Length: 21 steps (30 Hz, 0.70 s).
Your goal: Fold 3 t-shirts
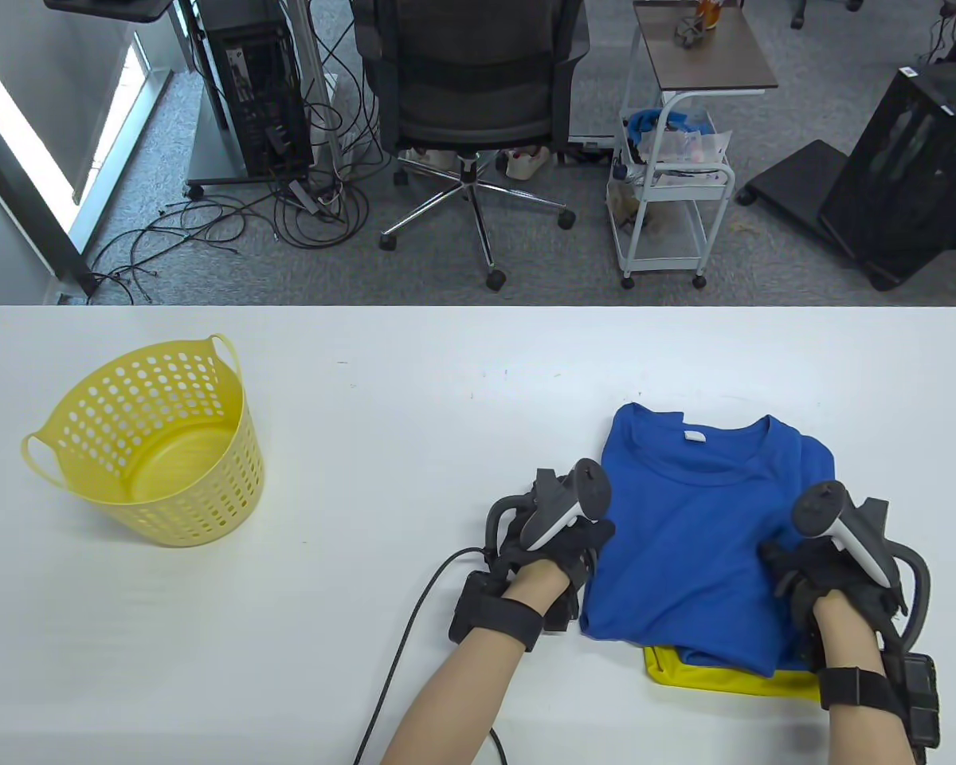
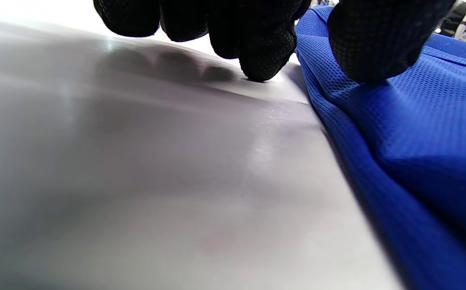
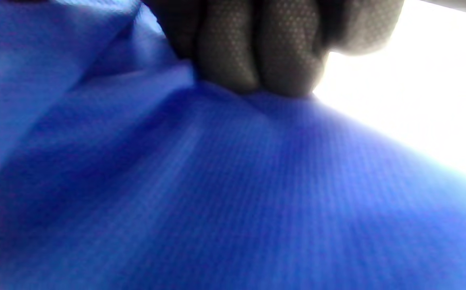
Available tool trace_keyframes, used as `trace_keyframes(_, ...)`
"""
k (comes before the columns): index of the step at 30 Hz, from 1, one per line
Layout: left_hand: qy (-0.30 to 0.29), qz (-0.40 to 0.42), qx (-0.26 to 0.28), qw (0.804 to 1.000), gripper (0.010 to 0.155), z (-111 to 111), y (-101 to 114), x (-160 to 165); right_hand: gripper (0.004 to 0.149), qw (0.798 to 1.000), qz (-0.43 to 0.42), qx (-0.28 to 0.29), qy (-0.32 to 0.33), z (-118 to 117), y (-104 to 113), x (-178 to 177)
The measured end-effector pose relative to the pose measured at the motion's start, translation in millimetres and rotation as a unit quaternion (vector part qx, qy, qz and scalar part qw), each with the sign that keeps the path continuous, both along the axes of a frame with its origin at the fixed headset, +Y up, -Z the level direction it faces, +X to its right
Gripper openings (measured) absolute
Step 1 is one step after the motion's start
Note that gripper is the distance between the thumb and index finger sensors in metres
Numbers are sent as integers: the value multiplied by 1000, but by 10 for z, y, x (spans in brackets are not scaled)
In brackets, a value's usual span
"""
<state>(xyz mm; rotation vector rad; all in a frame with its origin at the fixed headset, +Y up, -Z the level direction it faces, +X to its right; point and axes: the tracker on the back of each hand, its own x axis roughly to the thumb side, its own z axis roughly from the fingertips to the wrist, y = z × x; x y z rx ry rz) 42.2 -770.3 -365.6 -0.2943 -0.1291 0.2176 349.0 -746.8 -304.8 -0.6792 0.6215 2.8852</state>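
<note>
Blue shirt: the blue shirt [image 1: 697,542] lies folded on the right half of the white surface [image 1: 414,398], collar toward the far edge and the white neck label showing. It sits on top of a yellow shirt [image 1: 725,679], which peeks out only along the near edge.

Your left hand: your left hand [image 1: 554,550] is at the shirt's left edge. In the left wrist view your fingers [image 2: 265,52] curl down with their tips on the bare surface just beside the fabric, while the thumb presses on top of the blue cloth [image 2: 418,133]. The fingers are loosely bent, and you cannot tell from these views whether any cloth is pinched between thumb and fingers.

Your right hand: your right hand [image 1: 816,578] rests on the shirt's right side. In the right wrist view your fingers [image 3: 257,56] are bunched close together and pressed into the blue fabric, which puckers under them; whether they grip a fold or only press down is not clear, as that view is blurred.

Basket: a yellow basket [image 1: 155,446] with holes in its wall stands upright on the left side of the surface, well apart from both shirts and both hands.

Cable: a black cable [image 1: 414,613] runs from your left wrist across the surface to the near edge.
</note>
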Motion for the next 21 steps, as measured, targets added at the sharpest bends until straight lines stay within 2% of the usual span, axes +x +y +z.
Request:
trace_keyframes(5, 14, -6, -1, 1000, 65, 9, 19, -151, 73, 1000, -11, -7, 4, 15, 44, -44)
trace_keyframes(9, 22, -6, -8, 1000, 60, 21, 38, -229, 67, 998, -56, 33, -21, 74, 187, 70)
trace_keyframes(11, 22, -11, -19, 1000, 57, 36, 37, -224, 62, 998, -58, 38, -11, 97, 213, 69)
trace_keyframes(14, 12, -10, -31, 999, 58, 100, 52, -185, 59, 999, -45, 28, 6, 115, 190, 22)
trace_keyframes(21, -17, -4, -77, 997, 62, 287, 54, -35, 62, 999, -32, 12, 13, 144, 16, -121)
